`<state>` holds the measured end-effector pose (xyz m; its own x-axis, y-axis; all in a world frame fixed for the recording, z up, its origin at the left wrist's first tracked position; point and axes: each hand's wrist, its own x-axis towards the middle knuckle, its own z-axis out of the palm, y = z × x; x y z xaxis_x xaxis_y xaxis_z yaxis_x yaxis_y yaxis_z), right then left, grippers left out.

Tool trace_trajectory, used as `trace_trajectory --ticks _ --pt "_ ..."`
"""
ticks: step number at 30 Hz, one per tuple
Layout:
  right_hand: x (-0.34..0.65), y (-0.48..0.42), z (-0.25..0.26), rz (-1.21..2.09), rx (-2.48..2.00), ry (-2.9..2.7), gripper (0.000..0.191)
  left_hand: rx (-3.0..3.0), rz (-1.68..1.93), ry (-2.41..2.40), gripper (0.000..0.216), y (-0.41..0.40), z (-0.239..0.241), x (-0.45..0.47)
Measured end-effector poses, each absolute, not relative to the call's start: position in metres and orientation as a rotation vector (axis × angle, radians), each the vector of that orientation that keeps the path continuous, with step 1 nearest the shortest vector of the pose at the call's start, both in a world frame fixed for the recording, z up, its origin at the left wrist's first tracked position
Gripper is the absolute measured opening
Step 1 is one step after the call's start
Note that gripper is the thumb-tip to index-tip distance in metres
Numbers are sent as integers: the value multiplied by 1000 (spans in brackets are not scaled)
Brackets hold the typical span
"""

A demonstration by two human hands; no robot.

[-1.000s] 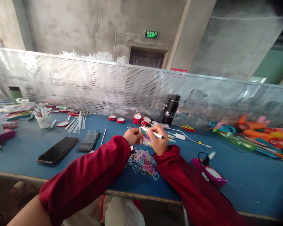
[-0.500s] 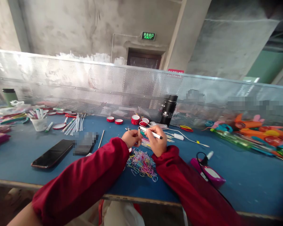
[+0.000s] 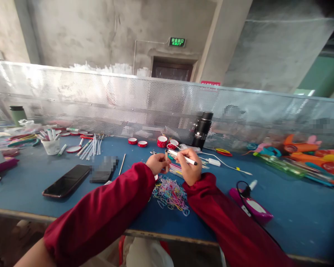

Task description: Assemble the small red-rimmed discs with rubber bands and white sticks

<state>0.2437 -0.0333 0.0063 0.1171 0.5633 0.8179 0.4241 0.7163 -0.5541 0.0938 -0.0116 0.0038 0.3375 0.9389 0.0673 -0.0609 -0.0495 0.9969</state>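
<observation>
My left hand point(image 3: 156, 164) is closed, thumb and fingers pinching a short, flat wooden stick point(image 3: 166, 166) held upright. In my right hand point(image 3: 190, 168) is a white marker point(image 3: 190, 160) with a black end, gripped like a pen. The marker's front end points left at the upper part of the stick; whether it touches is too small to tell. Just below both hands, a loose heap of colourful rubber bands point(image 3: 172, 196) lies on the blue table point(image 3: 100, 211). Several pale thin sticks point(image 3: 176, 170) lie behind the heap, partly hidden by my hands.
Left of my arms are a phone point(image 3: 66, 181), a dark flat object point(image 3: 103, 170) and a cup of markers point(image 3: 51, 145). Small red tins point(image 3: 161, 141) and a black bottle point(image 3: 202, 129) stand behind. A purple power strip point(image 3: 252, 205) and orange toys point(image 3: 300, 150) are at right.
The whole view has shifted slightly, so things appear a little farther right. Both hands keep nearly the same pose, still holding the stick and marker.
</observation>
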Motion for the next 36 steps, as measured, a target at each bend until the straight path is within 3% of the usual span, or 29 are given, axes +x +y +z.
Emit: trace_trajectory --ticks 32,36 --pt "244 -30 8 71 -795 -1445 14 1394 1011 866 6 -6 -3 96" --pt "242 -30 10 100 -790 -1511 21 1386 1001 864 5 -8 0 94"
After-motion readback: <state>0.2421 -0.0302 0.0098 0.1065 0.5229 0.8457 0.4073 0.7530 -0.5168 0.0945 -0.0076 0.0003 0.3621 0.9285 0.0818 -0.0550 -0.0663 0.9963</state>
